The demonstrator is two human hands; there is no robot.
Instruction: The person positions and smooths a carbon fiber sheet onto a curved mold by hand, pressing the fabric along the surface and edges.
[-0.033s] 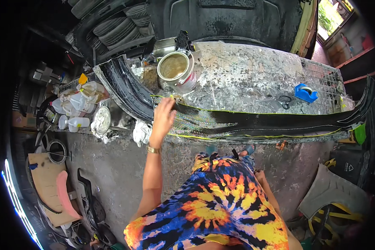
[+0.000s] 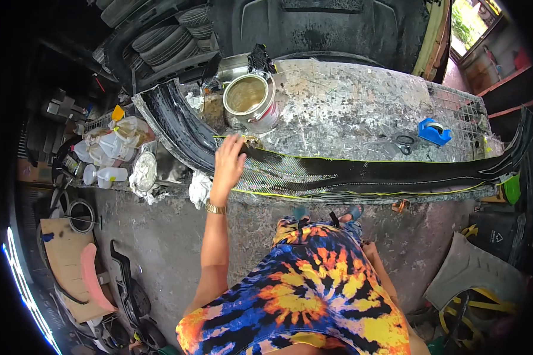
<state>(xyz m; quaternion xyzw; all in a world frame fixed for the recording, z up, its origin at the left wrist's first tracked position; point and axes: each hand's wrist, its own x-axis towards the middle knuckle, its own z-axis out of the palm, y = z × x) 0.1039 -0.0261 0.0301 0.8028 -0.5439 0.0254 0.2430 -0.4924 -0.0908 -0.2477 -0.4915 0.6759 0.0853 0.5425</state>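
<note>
My left hand [image 2: 228,165] lies spread on the left end of a black woven carbon-fibre cloth [image 2: 278,173] with yellow-edged borders, holding nothing. The cloth runs along a long curved black car-body panel [image 2: 180,131], whose left arm stays bare and scuffed and whose right tip [image 2: 522,139] curls upward. Down by my right hip is my right hand [image 2: 370,249]; the shirt partly covers it and its fingers are hidden. Just beyond the left hand stands a metal can [image 2: 265,118], its inside coated tan.
On the spattered workbench [image 2: 337,97] lie scissors [image 2: 404,144] and a blue tape dispenser [image 2: 434,132]. Left of the panel are a white-smeared pot [image 2: 143,170], a white bottle [image 2: 111,174] and crumpled white cloth [image 2: 201,189]. A green piece [image 2: 511,190] sits at the right end.
My left hand has shifted slightly to the left along the end of the cloth. My right hand and the panel stay where they were.
</note>
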